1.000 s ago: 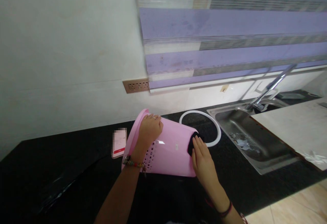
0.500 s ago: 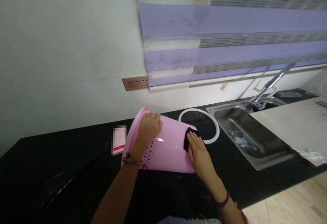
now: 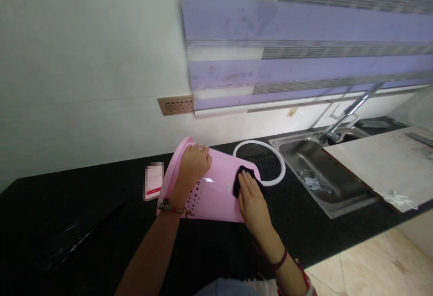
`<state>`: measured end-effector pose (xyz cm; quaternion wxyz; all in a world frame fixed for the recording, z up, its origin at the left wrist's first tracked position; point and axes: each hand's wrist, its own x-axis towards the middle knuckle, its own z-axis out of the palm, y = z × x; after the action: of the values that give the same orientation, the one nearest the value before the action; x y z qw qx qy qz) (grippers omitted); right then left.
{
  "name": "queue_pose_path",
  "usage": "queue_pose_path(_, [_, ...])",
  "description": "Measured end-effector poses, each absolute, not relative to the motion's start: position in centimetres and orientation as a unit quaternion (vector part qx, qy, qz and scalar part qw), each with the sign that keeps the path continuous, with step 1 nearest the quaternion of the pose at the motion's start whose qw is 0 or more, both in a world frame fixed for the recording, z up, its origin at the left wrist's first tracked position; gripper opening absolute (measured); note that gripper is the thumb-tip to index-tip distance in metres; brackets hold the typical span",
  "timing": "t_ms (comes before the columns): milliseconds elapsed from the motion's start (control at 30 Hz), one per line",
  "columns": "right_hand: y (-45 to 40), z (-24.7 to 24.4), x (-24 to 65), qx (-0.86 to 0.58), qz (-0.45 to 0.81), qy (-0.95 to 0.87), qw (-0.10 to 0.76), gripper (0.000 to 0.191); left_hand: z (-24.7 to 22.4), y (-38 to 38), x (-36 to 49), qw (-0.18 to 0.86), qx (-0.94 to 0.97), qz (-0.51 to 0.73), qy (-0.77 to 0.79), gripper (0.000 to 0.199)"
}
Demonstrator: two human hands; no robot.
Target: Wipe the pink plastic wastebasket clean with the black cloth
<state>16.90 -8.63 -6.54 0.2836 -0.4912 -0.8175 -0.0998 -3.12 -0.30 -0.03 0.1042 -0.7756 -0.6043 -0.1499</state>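
Observation:
A pink plastic bin [image 3: 216, 201] with a band of small holes lies on its side on the black countertop [image 3: 111, 251], its rim to the left. My left hand [image 3: 195, 165] is closed over the bin near its rim, fingers curled, a ring on one finger. Under my right hand [image 3: 252, 197] is a black cloth [image 3: 239, 183], pressed flat on the bin near its base, the fingers laid over it. A white ring [image 3: 280, 165] lies behind the base end of the bin.
A phone [image 3: 154, 181] lies left of the bin. On the right are a steel sink [image 3: 324, 174] with a faucet [image 3: 355, 107] and a pale board [image 3: 382, 161] partly over it. A socket panel [image 3: 176, 105] and a striped blind [image 3: 230, 25] are behind.
My right hand and the black cloth have slid slightly left along the bin, toward its rim. The left hand keeps its place on the bin. The whole view has shifted a little.

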Motion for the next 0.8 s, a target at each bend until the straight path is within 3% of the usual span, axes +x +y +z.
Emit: queue_pose_path(800, [-9.5, -6.2, 12.9, -0.388, -0.046, -0.868, 0.308, 0.057, 0.1, 1.0, -3.0, 0.083, -0.774, -0.136, -0.613, 0.030])
